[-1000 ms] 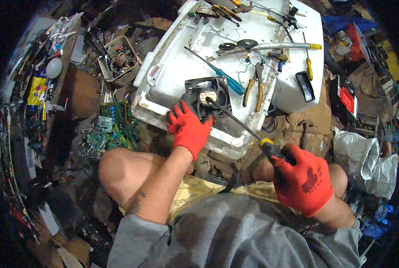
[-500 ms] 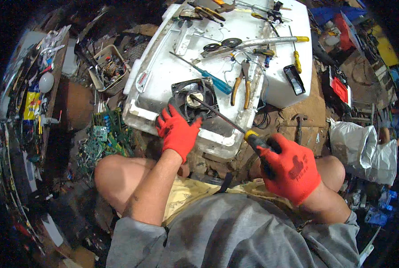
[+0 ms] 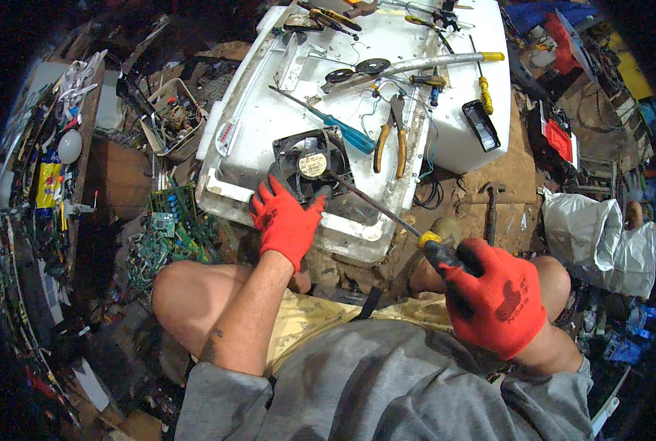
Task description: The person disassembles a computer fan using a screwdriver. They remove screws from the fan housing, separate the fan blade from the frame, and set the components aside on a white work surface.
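A black square cooling fan [image 3: 333, 151] with a pale round label [image 3: 313, 165] at its hub lies near the front of a dirty white plastic panel [image 3: 228, 192]. My left hand [image 3: 287, 220], in a red glove with dark fingertips, grips the fan's near side, thumb and fingers apart across it. In my right hand [image 3: 498, 298], gloved the same, is a long screwdriver [image 3: 386, 212] with a yellow-collared handle. Its shaft slants up and left, and the tip is at the right of the hub label. Whether the tip touches the fan I cannot tell.
Beyond the fan lie a teal-handled screwdriver [image 3: 350, 134], orange-handled pliers [image 3: 391, 140], a metal bar [image 3: 438, 64] and a yellow screwdriver [image 3: 485, 94]. Green circuit boards [image 3: 172, 220] are heaped at left, near a bin [image 3: 167, 147]. A hammer [image 3: 491, 213] and white sack [image 3: 596, 239] are at right.
My right hand has drawn back down and to the right, and the screwdriver tip has moved off the hub label to its right side. My left hand stays on the fan.
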A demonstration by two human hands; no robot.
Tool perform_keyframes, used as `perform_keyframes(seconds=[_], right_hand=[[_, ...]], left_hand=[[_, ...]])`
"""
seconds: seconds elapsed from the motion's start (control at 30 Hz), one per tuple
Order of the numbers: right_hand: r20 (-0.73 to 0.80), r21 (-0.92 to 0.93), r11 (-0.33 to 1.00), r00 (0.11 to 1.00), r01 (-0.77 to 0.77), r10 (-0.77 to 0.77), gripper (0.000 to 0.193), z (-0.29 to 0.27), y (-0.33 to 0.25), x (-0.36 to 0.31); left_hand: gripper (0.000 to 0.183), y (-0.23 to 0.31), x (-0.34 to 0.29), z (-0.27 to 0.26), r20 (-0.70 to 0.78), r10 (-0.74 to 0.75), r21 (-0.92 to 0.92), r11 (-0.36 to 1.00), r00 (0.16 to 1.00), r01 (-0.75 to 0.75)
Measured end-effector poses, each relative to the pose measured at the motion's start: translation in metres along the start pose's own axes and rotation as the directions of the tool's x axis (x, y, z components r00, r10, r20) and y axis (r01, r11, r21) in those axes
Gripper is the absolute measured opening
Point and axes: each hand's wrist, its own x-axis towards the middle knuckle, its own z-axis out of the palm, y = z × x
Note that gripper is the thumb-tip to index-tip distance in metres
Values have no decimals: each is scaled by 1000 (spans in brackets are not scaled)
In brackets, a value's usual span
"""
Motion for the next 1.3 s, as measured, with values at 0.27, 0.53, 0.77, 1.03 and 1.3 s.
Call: perform_keyframes(seconds=[0.27,0.53,0.77,1.03,1.3], right_hand=[[88,-93,994,994,65,-57,44,-24,-13,13],[63,-60,997,997,55,-51,43,-15,-13,13],[-59,-106,993,997,47,-53,35,27,-18,15],[-214,146,986,971,-79,109,61,13,5,5],[-179,240,958,963,-156,201,50,19,1,-25]], left_hand=[[109,1,1,-2,19,-2,-18,1000,1000,2],[110,-1,2,3,4,-8,-11,1000,1000,8],[109,2,3,0,27,10,-13,1000,1000,-10],[112,10,-9,11,23,-13,9,1000,1000,13],[119,15,-8,8,-93,11,-157,987,996,-25]])
